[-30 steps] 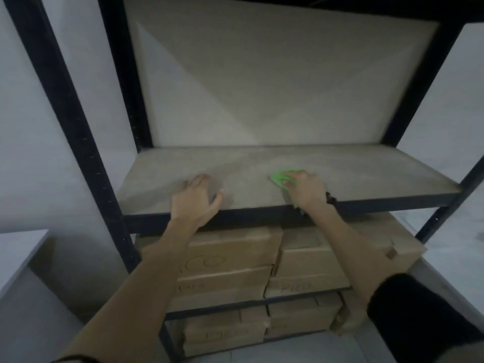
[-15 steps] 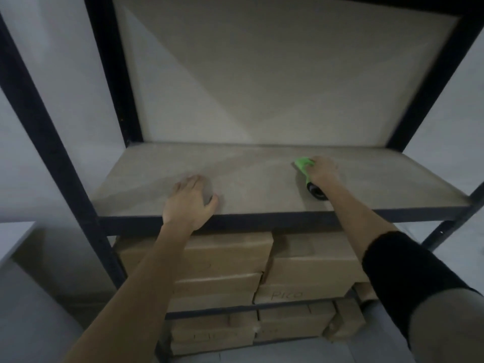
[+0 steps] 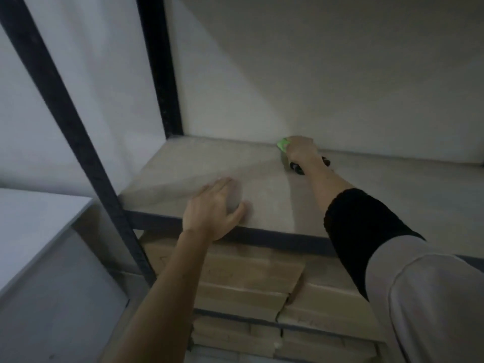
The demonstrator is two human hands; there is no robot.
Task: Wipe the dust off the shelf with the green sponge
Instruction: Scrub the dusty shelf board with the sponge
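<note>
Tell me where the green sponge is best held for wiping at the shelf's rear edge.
Hold the green sponge from above, across its top, as the right hand does now. It lies flat on the shelf against the back wall, so only the top and front are reachable. The left hand rests near the front edge.

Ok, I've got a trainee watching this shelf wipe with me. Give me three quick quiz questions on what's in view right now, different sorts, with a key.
1. True or false: the green sponge is at the front edge of the shelf.
2. Multiple choice: the left hand is
A. gripping the black upright
B. resting on the shelf near its front edge
C. holding a carton
3. Fill in: under the shelf are stacked ____ cartons.

Key
1. False. The right hand holds the sponge at the back of the shelf, by the rear wall.
2. B
3. Brown cardboard
</note>
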